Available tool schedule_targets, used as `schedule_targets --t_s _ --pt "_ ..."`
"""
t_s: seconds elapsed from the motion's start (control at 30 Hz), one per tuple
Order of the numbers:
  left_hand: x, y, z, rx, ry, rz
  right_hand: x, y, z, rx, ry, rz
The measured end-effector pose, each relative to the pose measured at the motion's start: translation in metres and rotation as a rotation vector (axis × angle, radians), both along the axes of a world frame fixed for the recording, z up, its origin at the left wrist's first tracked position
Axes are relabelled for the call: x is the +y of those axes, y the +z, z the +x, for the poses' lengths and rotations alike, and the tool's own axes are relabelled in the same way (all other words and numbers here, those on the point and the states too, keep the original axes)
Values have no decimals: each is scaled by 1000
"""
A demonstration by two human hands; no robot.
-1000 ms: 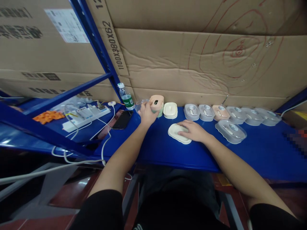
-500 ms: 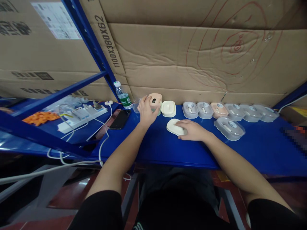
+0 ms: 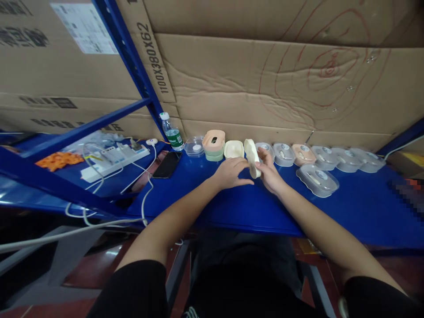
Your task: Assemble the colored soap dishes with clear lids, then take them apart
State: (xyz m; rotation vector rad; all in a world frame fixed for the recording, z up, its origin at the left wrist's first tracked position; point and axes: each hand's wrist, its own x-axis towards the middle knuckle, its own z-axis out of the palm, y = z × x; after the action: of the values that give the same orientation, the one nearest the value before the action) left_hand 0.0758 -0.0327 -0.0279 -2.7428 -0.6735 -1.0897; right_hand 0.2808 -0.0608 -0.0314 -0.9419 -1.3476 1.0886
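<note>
My right hand [image 3: 270,173] grips a cream lid-like piece [image 3: 251,154], which is tilted up on its edge above the blue table [image 3: 228,212]. Just left of the piece is my left hand [image 3: 232,173], its thumb and fingers spread and nothing held between them. Behind my hands sits a cream container [image 3: 233,149]. Beside that, to the left, a peach piece with a dark slot [image 3: 213,140] rests on green ones [image 3: 214,154]. A clear lid [image 3: 194,146] lies further left.
Several clear-lidded boxes [image 3: 326,157] line the back right, with another clear box [image 3: 318,180] in front. At left are a water bottle [image 3: 174,137], a phone [image 3: 167,164], a power strip [image 3: 115,162] with cables and orange pieces [image 3: 59,160].
My left hand has left the peach piece and come right, beside my right hand. The cream piece has been lifted off the table and turned on edge in my right hand.
</note>
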Motion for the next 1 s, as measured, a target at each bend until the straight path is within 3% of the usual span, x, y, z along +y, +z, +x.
schedule_targets --t_s 0.13,0.27,0.53,0.67,0.8,1.0 --pt "-8 3 6 -44 16 174 -10 6 -15 253 136 -156" --pt "-9 2 4 30 71 259 -13 10 -16 291 239 -202" --pt "10 -5 0 137 284 83 4 3 -3 131 181 -198" --pt "20 -11 -3 107 423 -40 7 -5 -1 -93 116 -102" --pt "31 -18 -8 67 527 -152 -1 -11 -2 -357 76 103" --pt "42 -23 -11 136 563 -195 -15 -4 -5 -574 213 306"
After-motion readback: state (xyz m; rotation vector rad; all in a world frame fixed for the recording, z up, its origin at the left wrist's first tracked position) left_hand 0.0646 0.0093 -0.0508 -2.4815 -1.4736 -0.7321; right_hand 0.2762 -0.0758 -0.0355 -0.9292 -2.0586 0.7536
